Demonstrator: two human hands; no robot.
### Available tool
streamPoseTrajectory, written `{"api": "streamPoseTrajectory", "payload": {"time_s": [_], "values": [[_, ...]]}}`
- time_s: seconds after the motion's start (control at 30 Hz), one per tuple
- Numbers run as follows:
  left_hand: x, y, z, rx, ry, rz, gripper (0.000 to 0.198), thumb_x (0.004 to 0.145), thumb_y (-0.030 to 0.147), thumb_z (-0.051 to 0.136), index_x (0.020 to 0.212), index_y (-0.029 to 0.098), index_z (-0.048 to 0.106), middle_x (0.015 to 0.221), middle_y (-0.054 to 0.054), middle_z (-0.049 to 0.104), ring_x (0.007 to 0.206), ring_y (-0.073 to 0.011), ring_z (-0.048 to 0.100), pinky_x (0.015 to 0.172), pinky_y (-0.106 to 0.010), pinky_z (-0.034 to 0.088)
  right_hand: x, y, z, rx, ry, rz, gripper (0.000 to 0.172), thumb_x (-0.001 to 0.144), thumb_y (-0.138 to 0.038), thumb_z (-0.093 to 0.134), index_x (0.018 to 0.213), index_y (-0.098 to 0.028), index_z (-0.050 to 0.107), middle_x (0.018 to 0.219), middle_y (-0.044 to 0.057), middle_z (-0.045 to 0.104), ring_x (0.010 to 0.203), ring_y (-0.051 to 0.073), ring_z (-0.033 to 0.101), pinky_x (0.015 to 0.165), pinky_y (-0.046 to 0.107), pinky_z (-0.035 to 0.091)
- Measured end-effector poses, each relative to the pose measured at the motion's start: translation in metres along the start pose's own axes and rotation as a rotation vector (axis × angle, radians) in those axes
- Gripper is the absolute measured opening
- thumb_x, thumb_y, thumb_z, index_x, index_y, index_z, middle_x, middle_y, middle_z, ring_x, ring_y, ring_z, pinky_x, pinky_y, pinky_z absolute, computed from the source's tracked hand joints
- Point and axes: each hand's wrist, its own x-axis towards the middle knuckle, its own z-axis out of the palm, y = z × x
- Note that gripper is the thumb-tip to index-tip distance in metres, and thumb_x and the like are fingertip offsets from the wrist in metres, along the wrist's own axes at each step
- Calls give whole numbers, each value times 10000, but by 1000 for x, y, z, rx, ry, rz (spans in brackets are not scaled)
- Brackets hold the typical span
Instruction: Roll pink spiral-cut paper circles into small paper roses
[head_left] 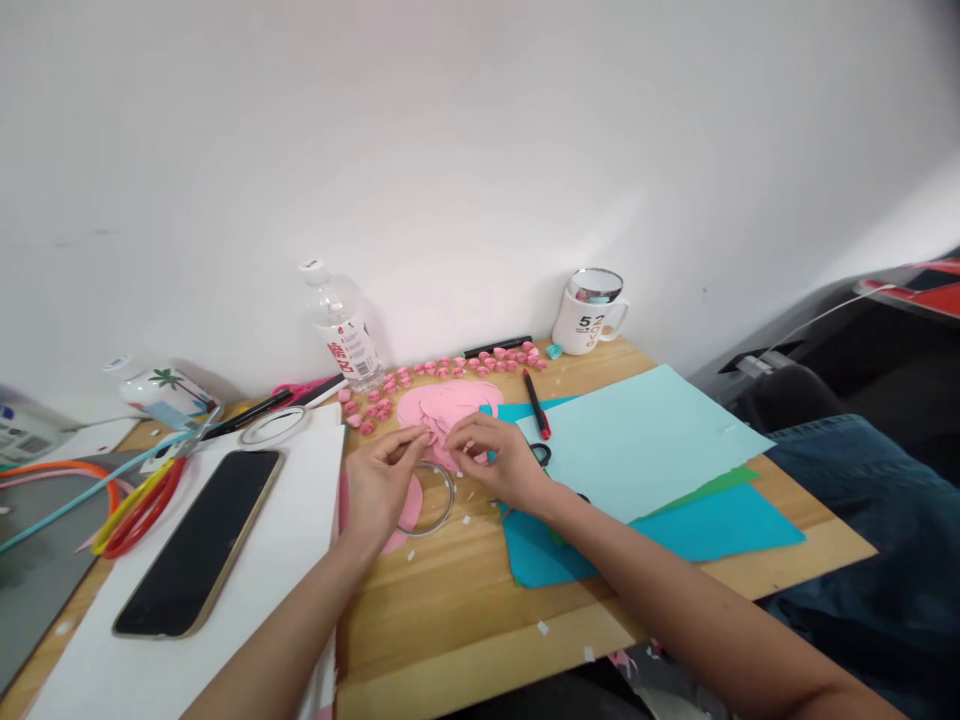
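Observation:
My left hand (pixel 381 478) is closed, thumb and forefinger pinched on a small piece of pink paper (pixel 429 432). Close beside it, my right hand (pixel 504 462) has its fingers curled together; what they hold, if anything, is too small to make out. Behind both hands lies a pile of pink paper cutouts (pixel 442 402). A clear tape roll (pixel 448 505) rests on the table below my hands, partly over another pink paper round (pixel 410 508). Rows of small rolled pink paper pieces (pixel 405 378) line the back. Dark scissors (pixel 541 455) are mostly hidden by my right hand.
Light blue paper (pixel 637 440) lies over green and blue sheets (pixel 720 530) on the right, with a red-capped pen (pixel 536 405). A plastic bottle (pixel 349 340) and a mug (pixel 589 315) stand by the wall. Left are a phone (pixel 201 540), white paper (pixel 300 560) and red-and-yellow-handled scissors (pixel 146 510).

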Motion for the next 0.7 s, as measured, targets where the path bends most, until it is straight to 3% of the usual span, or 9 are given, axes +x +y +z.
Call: {"api": "streamPoseTrajectory", "payload": {"time_s": [0.1,0.2,0.33,0.5,0.7], "values": [[5,0,-4,-67,89,-28,212,626,281,662,773,132,690,776,-65,710,671,-204,666,668,-328,553,-4,1,-4,-114,-407,-102,216,701,-61,533,828,-195,645,926,33,571,699,94,552,594,190,450],[6,-2,-6,-78,88,-20,214,647,287,641,779,124,685,762,-65,709,664,-199,666,655,-322,555,-5,-1,-3,-256,-565,-138,195,727,-61,518,811,-177,649,950,48,578,784,124,564,683,226,446],[3,-5,-7,25,40,95,231,679,315,616,827,152,685,818,-62,705,580,-163,650,591,-292,550,-2,-10,-1,-218,-565,-105,196,768,-64,473,813,-173,630,841,28,614,758,122,569,692,230,435],[-1,-4,-8,50,16,169,210,702,335,590,805,179,686,876,-51,693,423,-107,582,446,-243,511,4,-15,-12,37,-424,58,133,776,-157,517,893,-167,579,792,9,613,664,99,545,587,201,435],[-5,4,-7,93,-12,168,192,700,331,588,805,213,698,912,-46,686,666,-171,648,486,-253,537,4,-20,-15,166,-326,195,164,744,-263,581,856,-143,567,742,4,575,652,94,538,598,216,459]]}}
